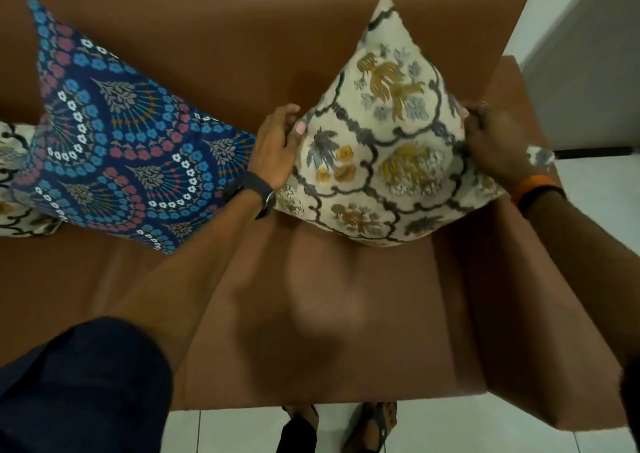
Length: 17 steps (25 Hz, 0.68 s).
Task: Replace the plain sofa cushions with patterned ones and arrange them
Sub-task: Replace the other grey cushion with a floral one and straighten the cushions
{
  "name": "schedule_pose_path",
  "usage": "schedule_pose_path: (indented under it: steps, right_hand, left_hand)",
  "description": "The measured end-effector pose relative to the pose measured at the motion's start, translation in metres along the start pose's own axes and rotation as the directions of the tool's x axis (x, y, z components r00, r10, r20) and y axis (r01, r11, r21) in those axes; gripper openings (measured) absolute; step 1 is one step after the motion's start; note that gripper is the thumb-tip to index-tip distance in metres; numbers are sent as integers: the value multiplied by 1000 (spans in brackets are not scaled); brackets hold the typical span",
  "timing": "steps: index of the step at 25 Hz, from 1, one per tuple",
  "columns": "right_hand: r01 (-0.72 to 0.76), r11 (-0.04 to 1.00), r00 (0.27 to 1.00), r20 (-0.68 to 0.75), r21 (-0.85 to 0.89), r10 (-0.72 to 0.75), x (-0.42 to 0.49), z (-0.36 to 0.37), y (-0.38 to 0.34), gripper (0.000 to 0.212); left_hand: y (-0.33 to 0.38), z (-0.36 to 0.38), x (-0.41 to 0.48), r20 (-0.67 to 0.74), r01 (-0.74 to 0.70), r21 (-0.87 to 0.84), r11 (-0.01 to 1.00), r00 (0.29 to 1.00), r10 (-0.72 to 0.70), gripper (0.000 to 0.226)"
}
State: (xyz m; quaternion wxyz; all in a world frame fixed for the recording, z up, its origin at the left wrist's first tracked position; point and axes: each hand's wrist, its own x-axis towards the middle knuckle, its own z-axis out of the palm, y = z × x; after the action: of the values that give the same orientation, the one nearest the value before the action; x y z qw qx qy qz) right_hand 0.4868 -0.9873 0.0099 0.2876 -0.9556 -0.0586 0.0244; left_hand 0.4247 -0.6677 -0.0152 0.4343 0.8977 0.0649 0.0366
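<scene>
Plainly, both hands, left hand (277, 141) and right hand (491, 144), grip the cream cushion (384, 148)

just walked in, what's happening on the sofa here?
A person is arranging patterned cushions on a brown sofa. Both hands hold the cream floral cushion, standing on one corner at the sofa's right end: the left hand on its left corner, the right hand pinching its right corner. A blue patterned cushion already leans against the backrest to its left, and part of another cream cushion shows at the far left edge. No plain cushions are in view.
</scene>
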Motion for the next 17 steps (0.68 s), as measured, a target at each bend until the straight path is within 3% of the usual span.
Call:
schedule_pose_path:
  steps: [3,5,7,9,10,11,12,14,15,17]
  right_hand:
    - [-156,988,986,-53,14,157,23,25,3,48]
    - [-163,982,970,-167,97,177,30,32,-11,54]
    - [12,984,952,-302,175,42,31,42,-36,52]
    - [204,972,927,-342,114,-155,25,57,-50,51]
    - [223,974,925,-323,39,-199,18,66,-45,51]
    - [146,989,944,-295,-25,-147,11,70,-35,53]
    - [-20,998,958,-288,-60,2,3,71,-21,54]
    - [-333,943,888,-335,3,315,-5,68,3,59]
    - [-317,948,873,-383,25,302,-7,66,3,62]
    - [-17,999,914,-406,-48,-4,-3,67,-10,64]
  left_hand:
    - [-1,24,4,71,21,16,1000,997,-23,56]
    - [2,34,3,63,-38,40,998,997,36,69]
    - [10,40,9,1,-138,44,990,990,138,77]
    - [17,48,17,-47,-274,68,959,959,278,81]
    - [17,53,20,-39,-317,105,942,946,323,82]
    - [13,59,20,-4,-320,170,932,945,326,84]
    - [7,64,18,26,-267,240,933,963,269,87]
    - [-4,67,13,-40,-103,324,940,992,123,90]
    - [-5,68,11,-92,-113,335,935,984,152,89]
    - [-3,71,12,-63,-286,367,885,942,331,84]
